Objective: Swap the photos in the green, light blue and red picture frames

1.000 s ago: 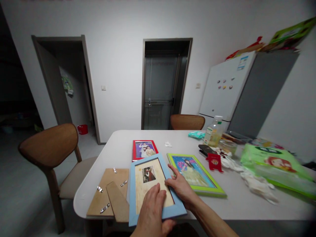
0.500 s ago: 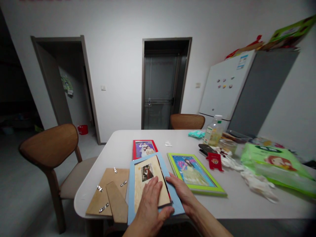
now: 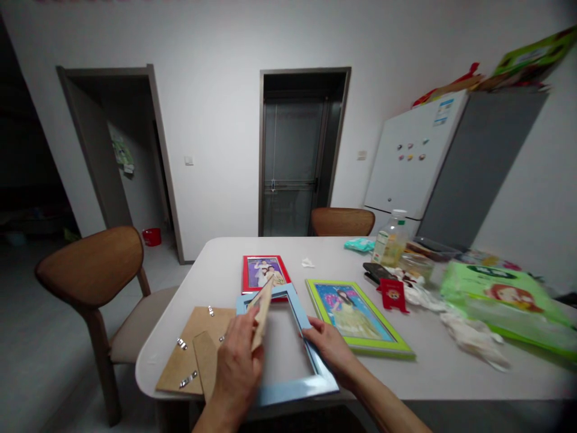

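Observation:
My left hand (image 3: 241, 352) is closed round a cream-coloured photo sheet (image 3: 264, 310), which stands tilted almost edge-on over the left side of a light blue picture frame (image 3: 300, 388). My right hand (image 3: 331, 346) grips the right side bar of that frame, thumb on top. Through the frame's opening the white tabletop shows. Left of my left hand lies a brown backing board (image 3: 180, 346) with metal clips, its stand piece (image 3: 204, 361) partly hidden by the hand. A red-framed photo (image 3: 264, 273) lies just beyond the blue frame, and a green-framed photo (image 3: 349, 313) to its right.
At the table's right are a bottle (image 3: 391, 237), a red booklet-like item (image 3: 393, 294), a black item (image 3: 376, 272), crumpled tissues (image 3: 473, 340) and a green tissue pack (image 3: 500, 300). A wooden chair (image 3: 94, 270) stands at the left, another (image 3: 342, 222) behind the table.
My left hand has lifted the photo sheet out of the blue frame and tipped it up to the left, uncovering the opening. My right hand stays at the frame's right side.

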A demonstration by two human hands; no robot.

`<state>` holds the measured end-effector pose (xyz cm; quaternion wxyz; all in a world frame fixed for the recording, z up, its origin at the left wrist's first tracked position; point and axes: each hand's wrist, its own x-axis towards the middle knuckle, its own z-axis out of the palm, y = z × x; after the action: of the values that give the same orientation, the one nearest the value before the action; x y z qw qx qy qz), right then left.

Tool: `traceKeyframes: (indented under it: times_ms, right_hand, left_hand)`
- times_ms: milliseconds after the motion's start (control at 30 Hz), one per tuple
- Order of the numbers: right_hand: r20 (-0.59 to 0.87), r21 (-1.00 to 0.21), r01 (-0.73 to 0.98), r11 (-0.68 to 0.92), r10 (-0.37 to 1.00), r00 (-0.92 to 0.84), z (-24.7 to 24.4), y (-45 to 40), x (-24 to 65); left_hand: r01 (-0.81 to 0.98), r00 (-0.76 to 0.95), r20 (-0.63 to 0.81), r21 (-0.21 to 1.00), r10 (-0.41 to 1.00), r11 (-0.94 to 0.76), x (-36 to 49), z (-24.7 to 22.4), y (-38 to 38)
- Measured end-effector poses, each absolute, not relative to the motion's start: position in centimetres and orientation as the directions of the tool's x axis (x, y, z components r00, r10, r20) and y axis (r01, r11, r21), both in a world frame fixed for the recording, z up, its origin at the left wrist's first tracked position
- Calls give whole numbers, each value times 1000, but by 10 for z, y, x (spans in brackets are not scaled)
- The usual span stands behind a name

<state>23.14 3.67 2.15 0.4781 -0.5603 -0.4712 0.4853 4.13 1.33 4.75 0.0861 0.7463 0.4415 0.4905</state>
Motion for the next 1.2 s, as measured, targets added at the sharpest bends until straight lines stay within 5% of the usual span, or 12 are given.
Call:
traceKeyframes:
  times_ms: [100, 200, 400, 500, 600, 700, 767, 967, 1200]
  right_hand:
    - [37, -919, 390, -55, 974, 224, 8, 41, 242]
    - [154, -780, 625, -26, 960, 232, 1, 43, 248]
    - [287, -674, 730, 117, 951, 112, 5, 40, 243]
    - [304, -779, 602, 174, 945, 121, 13, 29, 228]
    - [28, -990, 140, 25, 999, 17, 20, 19, 205]
    - [-44, -941, -332, -59, 998, -55, 24, 18, 188]
    - [-3, -879, -476, 11, 1000, 28, 27, 22, 187]
    - [-13, -912, -410, -9, 1000, 6, 30, 23, 200]
    - [163, -978, -148, 150, 983, -84, 33, 14, 193]
  left_hand:
    - [475, -172, 559, 768, 811, -429, 7, 48, 22]
    - [158, -360, 279, 959, 890, -237, -14, 32, 29]
    - [-468, -284, 26, 869, 958, -162, -2, 16, 26]
    - [-582, -298, 10, 790, 955, -190, 14, 27, 20]
    - [-647, -262, 6, 741, 965, -180, 31, 37, 11]
    - [-641, -57, 40, 765, 998, -67, 40, 40, 0]
    - [-612, 77, 29, 790, 997, 25, 37, 42, -5]
    - [-523, 319, -79, 816, 945, 245, 21, 48, -4]
    - [-447, 462, -122, 824, 878, 350, 38, 37, -8]
